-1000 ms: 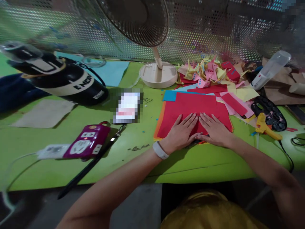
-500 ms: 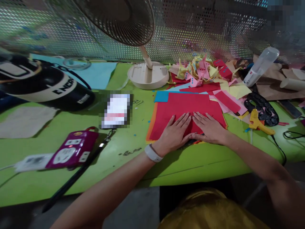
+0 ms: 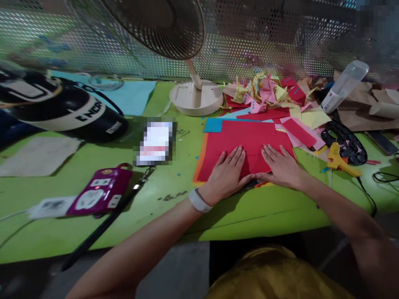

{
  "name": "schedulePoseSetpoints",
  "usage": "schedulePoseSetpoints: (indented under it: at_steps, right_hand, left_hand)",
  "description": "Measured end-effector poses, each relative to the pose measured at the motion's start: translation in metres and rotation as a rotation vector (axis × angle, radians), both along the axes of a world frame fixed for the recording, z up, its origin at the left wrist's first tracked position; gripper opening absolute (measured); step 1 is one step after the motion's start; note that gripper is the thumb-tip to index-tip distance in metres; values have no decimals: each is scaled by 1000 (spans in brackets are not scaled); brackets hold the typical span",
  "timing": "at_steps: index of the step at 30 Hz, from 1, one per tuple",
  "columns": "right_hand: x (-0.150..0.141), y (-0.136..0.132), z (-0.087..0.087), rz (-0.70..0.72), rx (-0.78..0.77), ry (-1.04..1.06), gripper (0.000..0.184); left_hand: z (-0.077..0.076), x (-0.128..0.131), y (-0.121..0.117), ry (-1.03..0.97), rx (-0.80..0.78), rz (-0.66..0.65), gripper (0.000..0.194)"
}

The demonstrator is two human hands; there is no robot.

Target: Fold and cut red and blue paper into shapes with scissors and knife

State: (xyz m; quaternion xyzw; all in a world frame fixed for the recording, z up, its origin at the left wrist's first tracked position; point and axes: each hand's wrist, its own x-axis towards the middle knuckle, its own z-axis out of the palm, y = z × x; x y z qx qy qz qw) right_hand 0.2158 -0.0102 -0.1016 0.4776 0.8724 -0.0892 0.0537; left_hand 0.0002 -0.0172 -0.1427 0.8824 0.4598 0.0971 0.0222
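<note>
A red sheet of paper (image 3: 246,135) lies on top of a stack whose orange edge (image 3: 199,174) shows at the left. Flat on its left half rests my left hand (image 3: 227,170), with a white band at the wrist. My right hand (image 3: 280,166) presses flat on the right half, fingers stretched out. The two thumbs reach toward each other near the sheet's front edge. Between them part of a dark object (image 3: 254,182) shows; its kind is unclear. A faint crease line runs across the red paper between the hands. Blue paper (image 3: 213,125) sticks out at the back left corner.
Folded paper pieces (image 3: 264,93) pile up behind, near a fan base (image 3: 197,97). On the right lie a yellow glue gun (image 3: 341,162), a black tray (image 3: 346,143) and a clear bottle (image 3: 346,87). Leftward are a phone (image 3: 156,141), a purple power strip (image 3: 101,191) and a large black bottle (image 3: 77,110).
My hands have moved apart on the red paper, the left slightly leftward and the right to the right. More red paper shows between them. The view has shifted slightly.
</note>
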Motion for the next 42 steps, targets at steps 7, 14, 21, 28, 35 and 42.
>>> schedulePoseSetpoints:
  at_steps: [7, 14, 21, 28, 35, 42]
  right_hand:
    - [10, 0, 7, -127, -18, -119, 100]
    - [9, 2, 11, -156, -66, -134, 100]
    - [10, 3, 12, -135, -79, -143, 100]
    - [9, 3, 11, -143, -65, -196, 96]
    - [10, 5, 7, -150, -58, -144, 98]
    - [11, 5, 4, -163, -65, -110, 93]
  left_hand:
    - [8, -1, -6, 46, -24, 78, 86]
    - [10, -1, -3, 95, -38, 89, 85]
    - [8, -30, -4, 184, -20, 151, 89]
    - [17, -57, -1, 273, -119, 168, 82]
    - [70, -45, 36, 20, -44, 255, 55]
    - [60, 35, 79, -162, -697, 156, 52]
